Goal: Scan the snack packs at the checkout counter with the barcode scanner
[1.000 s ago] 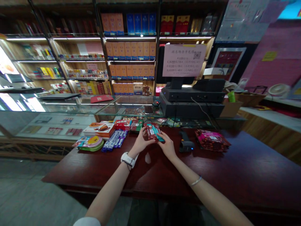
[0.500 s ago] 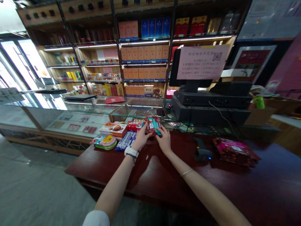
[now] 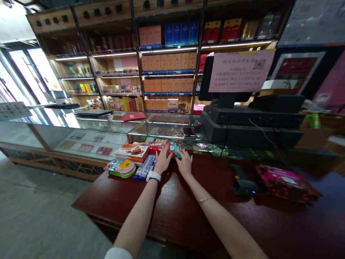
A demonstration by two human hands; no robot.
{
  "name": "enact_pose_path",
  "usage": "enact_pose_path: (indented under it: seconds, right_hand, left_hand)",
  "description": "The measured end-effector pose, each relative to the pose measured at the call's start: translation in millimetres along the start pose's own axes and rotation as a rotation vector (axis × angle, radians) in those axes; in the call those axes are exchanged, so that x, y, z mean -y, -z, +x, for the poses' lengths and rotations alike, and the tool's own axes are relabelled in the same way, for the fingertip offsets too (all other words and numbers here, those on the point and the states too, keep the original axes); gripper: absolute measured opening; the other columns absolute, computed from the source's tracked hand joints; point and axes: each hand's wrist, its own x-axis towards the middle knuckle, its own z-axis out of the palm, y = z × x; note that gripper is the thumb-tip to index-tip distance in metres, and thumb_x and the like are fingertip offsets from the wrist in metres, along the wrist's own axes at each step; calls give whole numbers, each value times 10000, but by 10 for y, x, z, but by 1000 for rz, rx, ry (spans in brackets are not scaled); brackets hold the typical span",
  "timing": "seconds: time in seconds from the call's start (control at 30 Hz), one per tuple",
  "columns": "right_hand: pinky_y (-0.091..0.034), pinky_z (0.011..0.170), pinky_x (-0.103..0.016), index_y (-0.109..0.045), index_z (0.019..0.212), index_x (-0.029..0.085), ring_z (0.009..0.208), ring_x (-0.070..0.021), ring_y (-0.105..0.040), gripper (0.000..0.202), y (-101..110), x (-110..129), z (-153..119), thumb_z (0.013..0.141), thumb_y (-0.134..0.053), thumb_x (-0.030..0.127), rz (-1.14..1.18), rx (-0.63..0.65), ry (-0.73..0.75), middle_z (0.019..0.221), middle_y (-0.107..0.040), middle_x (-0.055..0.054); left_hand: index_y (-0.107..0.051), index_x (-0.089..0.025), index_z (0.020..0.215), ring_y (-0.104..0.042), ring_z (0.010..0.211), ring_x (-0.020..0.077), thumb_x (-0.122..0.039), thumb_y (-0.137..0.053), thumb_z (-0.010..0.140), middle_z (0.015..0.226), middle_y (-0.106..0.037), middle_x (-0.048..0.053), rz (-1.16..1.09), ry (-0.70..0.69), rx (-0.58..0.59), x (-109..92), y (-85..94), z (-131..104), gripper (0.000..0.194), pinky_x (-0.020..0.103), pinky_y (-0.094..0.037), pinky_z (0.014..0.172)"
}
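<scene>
Lying between left grip (image 3: 162,162) and right grip (image 3: 185,164) is a packet (image 3: 174,147).

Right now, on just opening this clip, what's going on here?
A person at a dark red table has both hands on a red-and-teal packet, left hand and right hand side by side; whether they grip it or only rest there is unclear. Blue-wrapped bars and a white-and-orange box lie to the left. A handheld scanner and a pile of pink-and-brown packets lie to the right, with neither hand on them.
</scene>
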Motion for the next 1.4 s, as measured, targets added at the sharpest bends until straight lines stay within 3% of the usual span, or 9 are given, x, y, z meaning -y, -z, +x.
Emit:
enact_pose_path:
  seconds: [0.13,0.3,0.53,0.7,0.9,1.1,1.4]
  right_hand:
    - [-220,1118,-626,-658,1183,262,1324,-295,-456,336,-36,-20,-37,857,-579,259,-21,37,-20,1397,-551,-112]
    - [-225,1121,-620,-645,1167,258,1307,-295,-462,341,-10,-3,-72,835,-569,246,-21,19,-12,1386,-545,-107]
    - [-363,1039,-454,-643,1129,214,1104,-263,-562,326,82,-44,-98,817,-552,225,-11,-57,32,1177,-610,-95]
    - [-340,1043,-422,-686,1011,220,1048,-235,-571,234,141,-64,-56,837,-531,198,-11,-97,58,1086,-626,-76]
    - [-284,1096,-454,-723,898,234,1016,-212,-599,233,142,-109,-37,868,-493,210,18,-97,68,1035,-672,-49]
    - [-292,1110,-463,-724,1053,238,1086,-219,-594,333,114,-112,-59,871,-451,177,-18,-45,101,1151,-687,-60]
    - [-286,1128,-497,-581,1323,183,1231,-284,-501,514,142,71,-171,826,-459,130,-199,46,151,1389,-552,-122]
  left_hand:
    - [-324,-236,1497,-278,1468,267,-364,-411,967,1505,-451,121,21,11,37,94,-56,-14,553,594,-35,1187]
    - [-382,-230,1460,-390,1397,300,-375,-452,956,1435,-523,141,69,-36,-22,114,-67,-36,529,639,-80,1164]
    - [-625,-234,1189,-528,1229,246,-294,-482,941,1262,-624,86,179,-150,-200,-33,49,-147,292,501,-194,1186]
    - [-680,-290,1094,-558,1149,232,-237,-569,881,1162,-689,14,222,-310,-159,-92,97,-234,246,497,-117,1214]
    - [-716,-311,1065,-587,1096,228,-172,-486,914,1146,-720,-6,250,-294,-134,-71,123,-252,309,511,-130,1206]
    - [-703,-297,1140,-567,1164,252,-177,-447,926,1189,-715,5,263,-253,-155,-37,105,-238,354,537,-94,1209]
    - [-678,-297,1201,-472,1320,288,-183,-476,896,1290,-661,-1,255,-228,-112,-61,68,-246,383,585,-50,1206]
